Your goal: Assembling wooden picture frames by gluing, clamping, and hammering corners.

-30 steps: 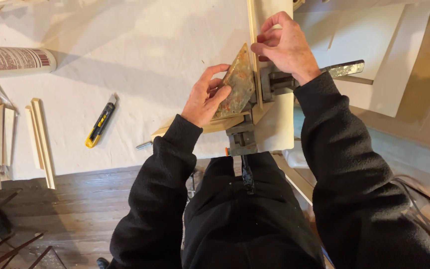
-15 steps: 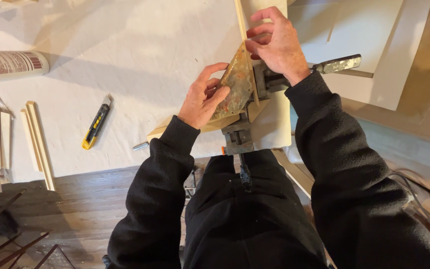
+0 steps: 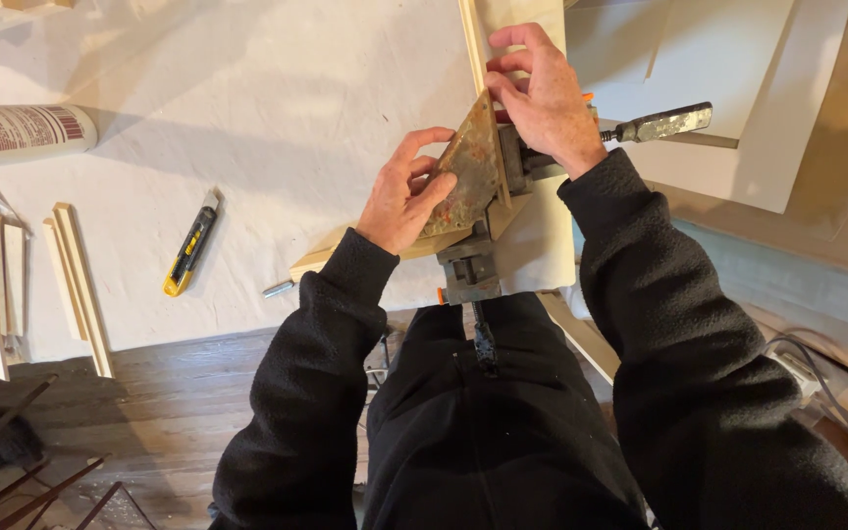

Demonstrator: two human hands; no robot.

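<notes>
Already two wood strips (image 3: pixel 474 39) sit in the rusty corner clamp (image 3: pixel 473 172) on the white sheet (image 3: pixel 277 118). Left hand (image 3: pixel 406 196) presses its plate, fingers curled; right hand (image 3: pixel 540 93) pinches the upright strip. Clamp tightness: can't tell.

Yellow utility knife (image 3: pixel 189 245), loose wooden strips (image 3: pixel 76 285)

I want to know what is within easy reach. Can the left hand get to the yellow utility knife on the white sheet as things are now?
Probably yes. The utility knife lies apart on bare sheet, left of the left hand, nothing between. That hand now rests on the rusty corner clamp.
</notes>
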